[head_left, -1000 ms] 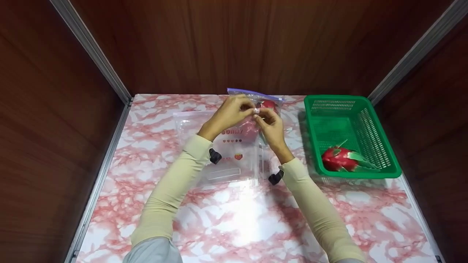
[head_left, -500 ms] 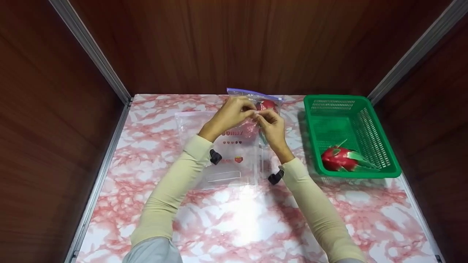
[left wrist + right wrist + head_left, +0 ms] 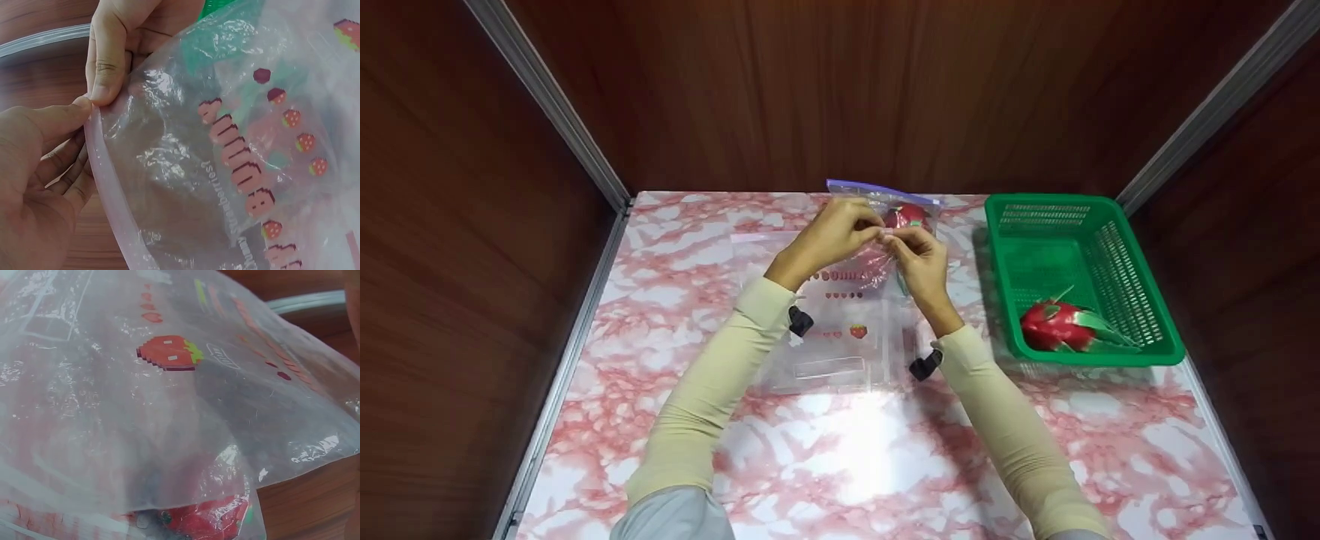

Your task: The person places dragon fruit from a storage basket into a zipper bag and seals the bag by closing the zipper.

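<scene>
A printed clear bag is held by its pink strip above the marbled worktop.

Neighbouring spots on the strip are pinched by the fingers of the left hand and right hand; whether the bag's lower edge is touching the worktop cannot be told for certain. Behind the hands, a purple-topped bag is seen with a red fruit inside. To the right, a dragon fruit is contained in the near part of a green basket. The pink-and-white worktop is streaked with glare and enclosed by dark wood-grained panels, their corners trimmed with metal strips. Both forearms are covered by pale yellow sleeves.
</scene>
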Demonstrator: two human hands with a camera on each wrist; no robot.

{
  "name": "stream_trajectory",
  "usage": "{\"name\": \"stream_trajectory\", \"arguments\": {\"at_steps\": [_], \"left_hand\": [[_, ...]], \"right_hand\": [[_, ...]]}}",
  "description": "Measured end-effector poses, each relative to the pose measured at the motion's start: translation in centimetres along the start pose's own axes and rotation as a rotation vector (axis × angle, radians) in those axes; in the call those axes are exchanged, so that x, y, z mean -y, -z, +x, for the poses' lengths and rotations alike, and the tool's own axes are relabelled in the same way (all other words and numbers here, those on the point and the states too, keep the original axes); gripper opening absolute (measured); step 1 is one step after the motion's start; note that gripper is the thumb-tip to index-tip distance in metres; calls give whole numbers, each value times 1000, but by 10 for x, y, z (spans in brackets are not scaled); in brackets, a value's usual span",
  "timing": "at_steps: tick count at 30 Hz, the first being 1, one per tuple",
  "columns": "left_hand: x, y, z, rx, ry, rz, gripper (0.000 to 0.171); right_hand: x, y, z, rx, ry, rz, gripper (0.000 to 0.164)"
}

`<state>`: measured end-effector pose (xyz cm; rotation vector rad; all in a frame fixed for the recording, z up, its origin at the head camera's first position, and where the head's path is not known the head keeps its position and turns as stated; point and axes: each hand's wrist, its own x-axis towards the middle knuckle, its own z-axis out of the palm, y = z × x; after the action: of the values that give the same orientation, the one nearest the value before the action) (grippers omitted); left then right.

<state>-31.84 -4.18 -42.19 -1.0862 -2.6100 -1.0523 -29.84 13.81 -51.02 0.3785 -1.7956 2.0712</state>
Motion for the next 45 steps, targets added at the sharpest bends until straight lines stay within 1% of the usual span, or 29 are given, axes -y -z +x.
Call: {"name": "stream_trajectory", "arguments": {"at_steps": [3, 6, 12, 15, 17, 22, 28, 37, 41, 45], "left_hand": [[3, 1, -1, 1, 7, -7, 17], [6, 3, -2, -8, 17, -8, 17], [13, 8, -8, -19, 54, -5, 15], [15, 10, -10, -24, 58, -11, 14], [16, 10, -11, -28, 60, -18, 13], [17, 12, -12, -35, 63, -29, 14], [18, 14, -15, -47, 53, -28, 13], [21, 17, -19, -54, 52, -36, 12], [23, 18, -21, -57, 65, -38, 13], [25, 20, -23, -60, 88, -45, 12]], "right_hand": [[0, 1, 1, 6, 4, 10, 10], [1, 3, 3, -10, 10, 10, 10], [4, 8, 6, -56, -2, -46, 6], [4, 11, 6, -64, 2, -57, 3], [3, 12, 6, -69, 7, -62, 7], [3, 15, 6, -70, 21, -65, 3], [4, 18, 6, -94, 6, -50, 5], [4, 27, 7, -80, 19, 41, 6], [3, 31, 8, -89, 36, 37, 5], [3, 34, 8, -104, 42, 41, 8]]}}
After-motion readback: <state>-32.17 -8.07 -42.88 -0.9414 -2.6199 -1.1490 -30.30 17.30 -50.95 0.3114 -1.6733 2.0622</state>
